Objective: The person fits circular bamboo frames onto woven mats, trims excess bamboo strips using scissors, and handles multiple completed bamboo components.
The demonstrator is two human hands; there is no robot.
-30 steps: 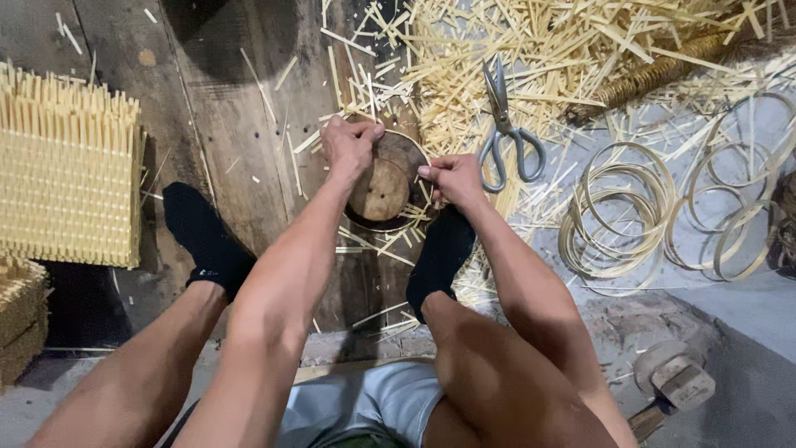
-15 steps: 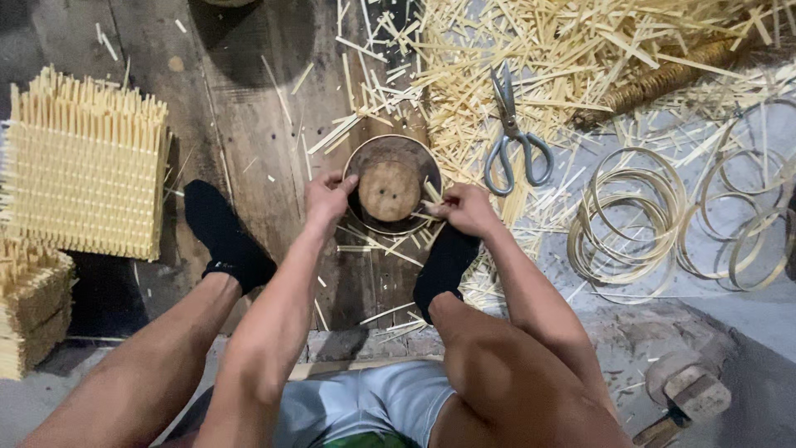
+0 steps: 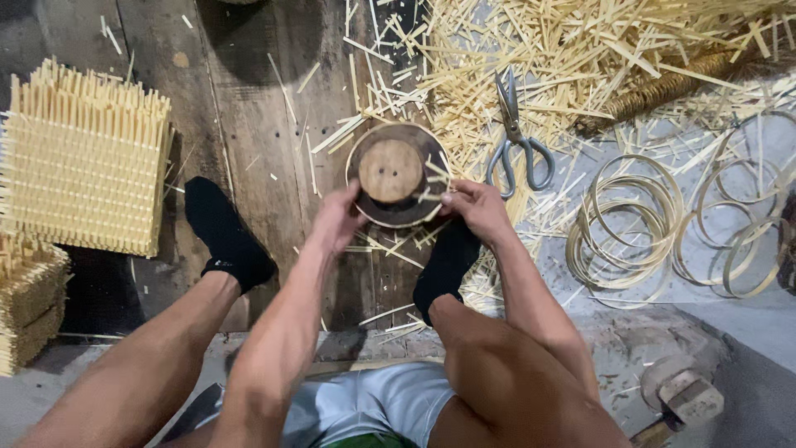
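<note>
Head view. A round wooden form [image 3: 398,174] sits on the plank floor [image 3: 249,124] between the person's feet, ringed by a thin bamboo hoop [image 3: 358,148]. The left hand [image 3: 336,220] grips the form's lower left edge; the right hand [image 3: 477,207] grips its right edge, fingers [image 3: 454,199] curled narrow on the rim. Both hands are closed on the form.

Handling, as a judgement: the form looks solid, stiff and moderately heavy, with a rough, non-slip face. The hoop looks light, springy and liable to split or slip off if squeezed hard. Hold at opposite points of the rim, as now, not by the raised centre disc.

Nearby: scissors [image 3: 514,137] just right of the form, loose bamboo strips [image 3: 597,58] behind, coiled hoops [image 3: 630,224] further right, and woven mats [image 3: 83,166] well apart at the left.
</note>
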